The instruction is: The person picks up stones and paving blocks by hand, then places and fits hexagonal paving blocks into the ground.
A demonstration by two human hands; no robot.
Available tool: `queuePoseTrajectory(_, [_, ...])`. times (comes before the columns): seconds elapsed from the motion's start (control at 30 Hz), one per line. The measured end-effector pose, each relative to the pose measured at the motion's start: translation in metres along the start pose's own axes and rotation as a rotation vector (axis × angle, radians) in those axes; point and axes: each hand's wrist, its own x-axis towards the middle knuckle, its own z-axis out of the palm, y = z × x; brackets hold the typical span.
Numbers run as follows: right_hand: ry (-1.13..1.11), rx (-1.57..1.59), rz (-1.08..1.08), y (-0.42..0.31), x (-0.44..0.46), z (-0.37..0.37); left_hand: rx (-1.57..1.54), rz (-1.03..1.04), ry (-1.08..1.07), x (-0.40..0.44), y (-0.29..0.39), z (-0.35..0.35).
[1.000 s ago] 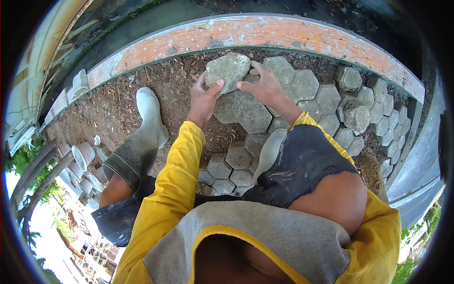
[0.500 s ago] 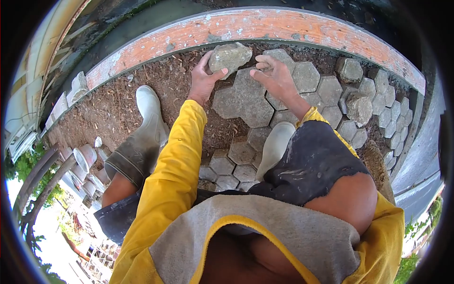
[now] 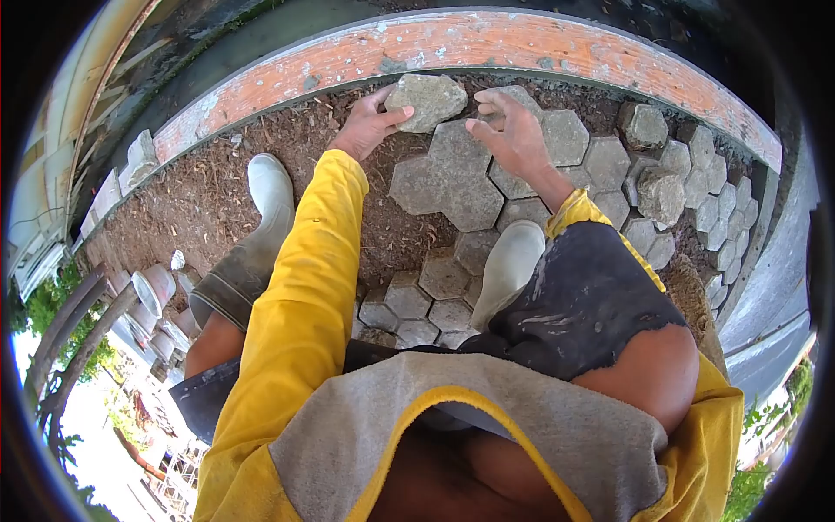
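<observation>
A rough-edged grey concrete paving block (image 3: 428,103) sits near the painted board, beside the laid pavers. My left hand (image 3: 370,124) grips its left side, thumb across the near face and fingers at the far edge. To the right, my right hand (image 3: 515,141) hovers over the laid hexagonal pavers, open and holding nothing, its fingers loosely bent. Just below the block lies a large joined paver (image 3: 452,178) with a flat grey top. Whether the block rests fully on the soil I cannot tell.
A paint-worn orange board (image 3: 487,43) curves along the far edge, with dark water beyond. Loose blocks (image 3: 645,127) and a broken chunk (image 3: 661,197) lie on the pavers at right. Brown soil (image 3: 200,200) spreads left. My boots (image 3: 513,261) stand either side.
The block has turned slightly and its near edge has come to show less of its side. My left hand has shifted a little left; my right hand has barely moved.
</observation>
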Motion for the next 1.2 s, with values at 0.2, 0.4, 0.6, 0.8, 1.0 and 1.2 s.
queuePoseTrajectory(0.2, [-0.027, -0.298, -0.106, -0.012, 0.018, 0.002, 0.156, -0.038, -0.027, 0.003, 0.007, 0.002])
queuePoseTrajectory(0.4, [0.055, -0.453, -0.238, -0.008, 0.026, 0.008, 0.09, -0.007, 0.061, -0.003, -0.012, 0.01])
queuePoseTrajectory(0.6, [0.021, -0.341, -0.205, 0.001, 0.024, 0.006, -0.125, 0.108, 0.077, -0.008, -0.021, 0.012])
queuePoseTrajectory(0.8, [-0.017, -0.38, -0.167, -0.011, 0.028, 0.004, 0.873, 0.07, 0.089, 0.002, 0.013, 0.009])
queuePoseTrajectory(1.0, [0.009, -0.569, -0.173, -0.013, 0.025, 0.007, 0.714, 0.285, 0.235, -0.001, -0.005, 0.014])
queuePoseTrajectory(1.2, [-0.077, -0.757, -0.179, -0.023, 0.042, 0.016, 0.601, 0.199, 0.146, -0.001, 0.009, 0.016])
